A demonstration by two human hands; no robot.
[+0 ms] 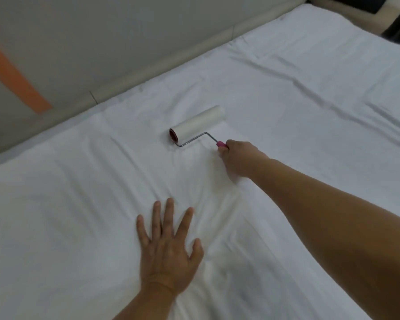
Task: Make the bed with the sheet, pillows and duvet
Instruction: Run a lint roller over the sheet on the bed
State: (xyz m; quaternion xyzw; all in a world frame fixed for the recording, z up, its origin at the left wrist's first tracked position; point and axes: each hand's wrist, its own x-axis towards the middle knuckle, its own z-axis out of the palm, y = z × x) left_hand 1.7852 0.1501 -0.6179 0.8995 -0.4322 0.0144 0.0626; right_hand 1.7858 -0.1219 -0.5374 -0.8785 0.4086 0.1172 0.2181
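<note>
Two hands | right hand (237, 158) holds lint roller (198, 125) | left hand (169, 248) flat on sheet (310, 112)

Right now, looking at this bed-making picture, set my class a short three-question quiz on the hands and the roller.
1. True or false: the left hand lies flat on the sheet.
2. Which hand holds the lint roller? A left, B right, C neither.
3. Fill in: the roller's handle is ____ in colour.

Key: 1 true. 2 B, the right hand grips the handle. 3 pink.
</note>
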